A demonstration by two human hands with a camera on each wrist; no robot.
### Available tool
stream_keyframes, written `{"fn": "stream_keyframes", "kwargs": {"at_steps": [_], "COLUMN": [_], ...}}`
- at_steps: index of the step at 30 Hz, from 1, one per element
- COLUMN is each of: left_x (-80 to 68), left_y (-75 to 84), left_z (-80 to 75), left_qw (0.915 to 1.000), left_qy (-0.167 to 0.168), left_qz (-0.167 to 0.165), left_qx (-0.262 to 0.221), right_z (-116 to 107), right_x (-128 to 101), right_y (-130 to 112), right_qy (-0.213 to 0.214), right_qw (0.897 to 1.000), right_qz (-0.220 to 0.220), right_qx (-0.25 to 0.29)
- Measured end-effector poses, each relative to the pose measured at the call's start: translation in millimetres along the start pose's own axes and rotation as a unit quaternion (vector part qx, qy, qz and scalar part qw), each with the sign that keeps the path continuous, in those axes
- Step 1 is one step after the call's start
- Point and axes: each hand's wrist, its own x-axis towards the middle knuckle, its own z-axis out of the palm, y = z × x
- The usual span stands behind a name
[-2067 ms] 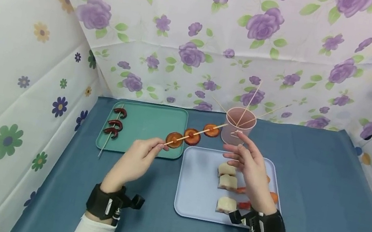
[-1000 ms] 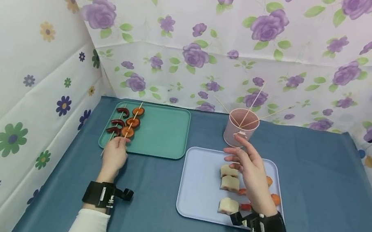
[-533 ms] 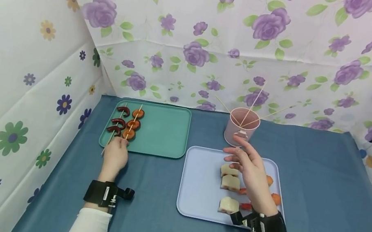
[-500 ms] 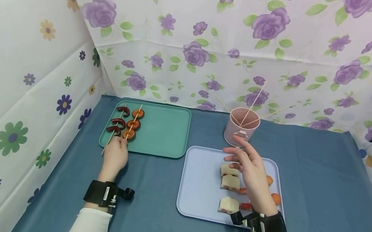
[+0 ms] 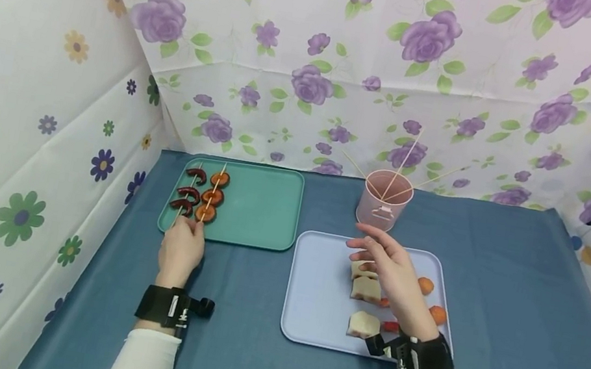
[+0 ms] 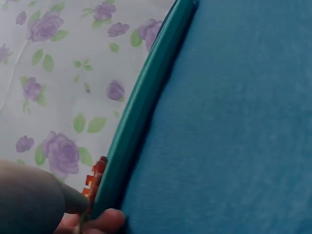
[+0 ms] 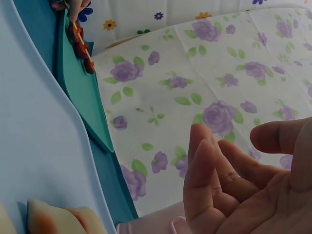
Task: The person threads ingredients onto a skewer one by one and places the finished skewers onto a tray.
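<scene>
My left hand pinches the lower end of a skewer at the front rim of the green tray. Three round brown-orange pieces are threaded on that skewer. Just left of it lies another skewer with dark red curled pieces, its lower end partly hidden by the hand. In the left wrist view, thumb and fingertips meet around the stick beside the tray's edge. Above the pale blue tray hovers my right hand, fingers loosely bent and nothing in them.
Behind the blue tray stands a pink bucket with three bare sticks leaning out. The blue tray bears white chunks, orange balls and red pieces, partly covered by the right hand. A floral curtain backs the table.
My left hand has carried the skewer of round pieces leftward from between the trays and laid it along the green tray's left side. My right hand has dropped slightly toward me.
</scene>
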Motion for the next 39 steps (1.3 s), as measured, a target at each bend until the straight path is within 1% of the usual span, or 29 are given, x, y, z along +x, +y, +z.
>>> {"fn": "stream_keyframes", "kwargs": {"at_steps": [3, 6, 11, 15, 17, 20, 22, 24, 25, 27, 29, 32, 34, 35, 36, 37, 39], "left_x": [-1.2, -2.9, -8.4, -11.6, -12.3, -12.7, -12.6, -13.6, -14.3, -16.6, -20.3, -25.4, -28.1, -29.1, -29.2, -29.1, -28.1], "left_y": [3.9, 8.3, 14.9, 17.5, 17.7, 17.1, 16.2, 16.5, 16.9, 19.3, 24.8, 39.8, 55.2, 64.6, 74.7, 85.4, 108.4], "left_z": [-6.9, -15.0, -27.3, -35.5, -37.8, -39.2, -39.4, -40.3, -41.0, -42.9, -44.9, -42.6, -35.8, -30.5, -23.6, -15.9, 1.6], "left_qw": [0.9993, 0.997, 0.9917, 0.9897, 0.9893, 0.9879, 0.987, 0.9861, 0.9857, 0.9854, 0.9866, 0.9917, 0.9942, 0.994, 0.9924, 0.9894, 0.9801], "left_qy": [-0.032, -0.058, -0.088, -0.103, -0.11, -0.123, -0.126, -0.127, -0.126, -0.12, -0.106, -0.067, -0.045, -0.04, -0.039, -0.045, -0.07], "left_qz": [-0.013, -0.02, -0.022, -0.018, -0.017, -0.018, -0.017, -0.015, -0.012, -0.007, 0.004, 0.039, 0.076, 0.096, 0.116, 0.135, 0.166], "left_qx": [0.014, 0.048, 0.091, 0.098, 0.095, 0.094, 0.098, 0.106, 0.111, 0.121, 0.124, 0.103, 0.061, 0.035, 0.006, -0.025, -0.083], "right_z": [-1, -3, -12, -24, -31, -42, -50, -58, -62, -71, -79, -93, -102, -107, -111, -115, -123], "right_x": [1, 1, -1, -3, -6, -7, -7, -6, -5, -3, 1, 12, 21, 26, 32, 38, 50], "right_y": [0, -2, -3, -9, -13, -17, -18, -16, -16, -15, -15, -14, -15, -15, -15, -16, -16], "right_qy": [-0.008, -0.016, -0.02, -0.023, -0.026, -0.03, -0.026, -0.024, -0.022, -0.02, -0.021, -0.014, -0.002, 0.006, 0.015, 0.022, 0.033], "right_qw": [1.0, 1.0, 0.999, 0.997, 0.996, 0.994, 0.993, 0.991, 0.99, 0.986, 0.984, 0.984, 0.985, 0.986, 0.987, 0.987, 0.987], "right_qz": [-0.001, -0.008, -0.019, -0.015, 0.004, 0.014, 0.019, 0.01, 0.015, 0.025, 0.036, 0.052, 0.065, 0.068, 0.072, 0.076, 0.087], "right_qx": [-0.006, -0.013, -0.036, -0.074, -0.091, -0.103, -0.115, -0.133, -0.142, -0.162, -0.171, -0.169, -0.157, -0.151, -0.146, -0.141, -0.131]}}
